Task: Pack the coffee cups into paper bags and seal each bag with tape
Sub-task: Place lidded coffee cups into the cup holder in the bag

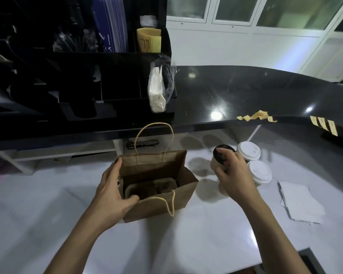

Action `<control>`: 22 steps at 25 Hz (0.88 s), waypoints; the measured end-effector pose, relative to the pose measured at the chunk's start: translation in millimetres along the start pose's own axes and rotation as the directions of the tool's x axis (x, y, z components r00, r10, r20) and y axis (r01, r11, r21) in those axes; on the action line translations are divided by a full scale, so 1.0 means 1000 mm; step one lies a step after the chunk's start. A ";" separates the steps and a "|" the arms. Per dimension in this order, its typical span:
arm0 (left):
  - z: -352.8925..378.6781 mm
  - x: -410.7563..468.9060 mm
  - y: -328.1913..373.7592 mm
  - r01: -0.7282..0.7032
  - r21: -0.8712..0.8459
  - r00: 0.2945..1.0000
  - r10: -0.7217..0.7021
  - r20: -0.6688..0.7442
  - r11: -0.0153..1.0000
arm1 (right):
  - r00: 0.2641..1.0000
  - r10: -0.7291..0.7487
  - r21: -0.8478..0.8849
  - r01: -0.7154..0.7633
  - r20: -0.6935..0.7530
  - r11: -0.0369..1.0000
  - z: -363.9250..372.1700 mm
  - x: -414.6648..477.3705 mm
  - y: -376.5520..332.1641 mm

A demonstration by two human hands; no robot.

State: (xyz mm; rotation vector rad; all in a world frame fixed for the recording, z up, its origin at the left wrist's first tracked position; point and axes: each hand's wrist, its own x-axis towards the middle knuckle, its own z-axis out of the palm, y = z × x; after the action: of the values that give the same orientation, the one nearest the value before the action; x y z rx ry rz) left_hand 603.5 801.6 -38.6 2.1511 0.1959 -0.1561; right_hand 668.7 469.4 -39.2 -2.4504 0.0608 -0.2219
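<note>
A brown paper bag [183, 191] with twine handles stands open on the white counter, a pulp cup carrier [147, 187] resting inside it. My left hand [111, 186] grips the bag's left rim, thumb over the near edge. My right hand [234, 178] holds a coffee cup with a black lid [216, 155], tilted, just right of the bag and above the counter. Two white-lidded coffee cups [249, 150] [259, 172] stand behind my right hand. Yellow tape strips [255, 116] lie on the dark raised counter, and more tape strips [324, 124] hang from its edge.
A black organizer [77, 86] with stacked supplies fills the back left, a plastic bag of white items [156, 93] hanging on it. White papers and a pen [297, 202] lie at right. Eyeglasses [142, 144] sit behind the bag.
</note>
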 end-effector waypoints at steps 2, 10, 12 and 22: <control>0.001 0.000 0.000 0.000 0.013 1.000 0.000 -0.001 1.000 | 1.000 -0.001 -0.170 0.001 -0.002 0.985 -0.001 0.004 0.020; 0.001 -0.001 -0.001 -0.004 0.027 1.000 0.005 -0.007 1.000 | 0.999 0.050 -0.475 -0.052 -0.017 0.878 0.000 0.002 0.062; 0.002 -0.001 -0.001 -0.006 0.024 1.000 0.006 -0.006 1.000 | 0.997 0.078 -0.517 -0.060 0.015 0.854 -0.002 0.003 0.066; 0.011 -0.001 0.004 -0.016 0.032 1.000 0.015 0.022 0.999 | 0.973 0.190 -0.618 -0.068 0.134 0.784 -0.006 0.008 0.080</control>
State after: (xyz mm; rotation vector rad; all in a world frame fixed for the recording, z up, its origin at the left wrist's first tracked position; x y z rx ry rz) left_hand 602.8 790.7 -41.3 2.1819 0.1656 -0.1745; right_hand 676.6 403.1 -84.0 -3.0895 0.2545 0.1222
